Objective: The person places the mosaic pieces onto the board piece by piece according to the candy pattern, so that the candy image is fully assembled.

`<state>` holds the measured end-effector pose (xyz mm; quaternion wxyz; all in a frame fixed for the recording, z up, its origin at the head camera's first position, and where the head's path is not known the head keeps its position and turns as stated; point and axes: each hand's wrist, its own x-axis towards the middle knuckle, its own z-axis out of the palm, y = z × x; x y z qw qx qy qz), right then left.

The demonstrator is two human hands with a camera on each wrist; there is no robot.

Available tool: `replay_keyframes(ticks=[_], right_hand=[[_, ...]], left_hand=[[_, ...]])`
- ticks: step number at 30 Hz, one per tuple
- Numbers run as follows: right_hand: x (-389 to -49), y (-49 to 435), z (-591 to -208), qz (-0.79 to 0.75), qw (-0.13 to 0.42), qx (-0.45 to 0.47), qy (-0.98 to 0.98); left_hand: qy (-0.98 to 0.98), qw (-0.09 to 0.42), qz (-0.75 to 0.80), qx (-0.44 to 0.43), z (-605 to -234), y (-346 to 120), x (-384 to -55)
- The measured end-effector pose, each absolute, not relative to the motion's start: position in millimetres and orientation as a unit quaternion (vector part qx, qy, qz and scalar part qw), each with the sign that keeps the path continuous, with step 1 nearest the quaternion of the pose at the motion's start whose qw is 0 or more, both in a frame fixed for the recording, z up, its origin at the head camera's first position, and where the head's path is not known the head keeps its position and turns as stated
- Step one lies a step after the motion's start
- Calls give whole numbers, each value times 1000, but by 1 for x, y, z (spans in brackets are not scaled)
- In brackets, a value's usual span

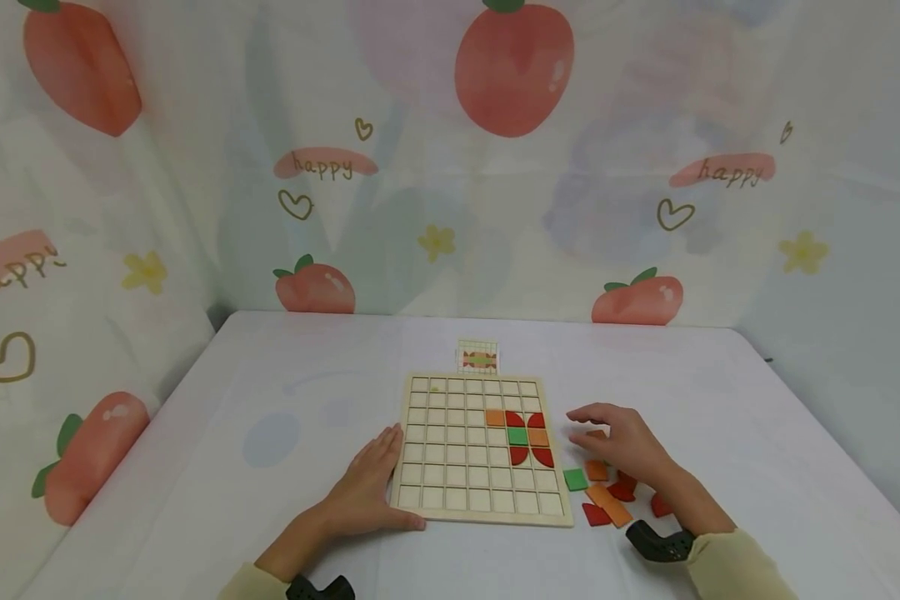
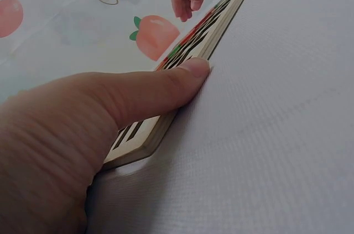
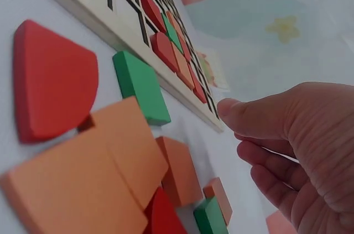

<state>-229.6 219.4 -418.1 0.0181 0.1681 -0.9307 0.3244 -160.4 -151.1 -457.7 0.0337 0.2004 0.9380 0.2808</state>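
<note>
A wooden grid board (image 1: 454,477) lies flat on the white table. My left hand (image 1: 367,490) rests at its near left corner, fingers along the left edge and thumb (image 2: 166,87) against the front edge. On the board's right side sit red quarter-round tiles (image 1: 543,457), a green square tile (image 1: 517,436) and orange tiles (image 1: 495,417). My right hand (image 1: 630,443) hovers just right of the board over a pile of loose tiles, its fingers loosely bent with nothing between thumb and fingertips. It partly hides the far tiles of the pile.
A small pattern card (image 1: 478,357) stands behind the board's far edge. Loose pieces lie right of the board: a green tile (image 1: 575,480), a red one (image 1: 596,515), an orange one (image 1: 611,505) and several more. A fruit-printed cloth (image 1: 510,225) hangs behind the table.
</note>
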Motion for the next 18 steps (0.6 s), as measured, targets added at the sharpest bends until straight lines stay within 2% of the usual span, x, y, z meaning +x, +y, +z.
replay_keyframes(ticks=[4, 18], right_hand=[[-226, 227, -420, 316, 31, 174, -932], [-213, 247, -421, 280, 4, 126, -951]], left_hand=[[937, 32, 282, 203, -457, -151, -160], [938, 33, 280, 202, -455, -151, -159]])
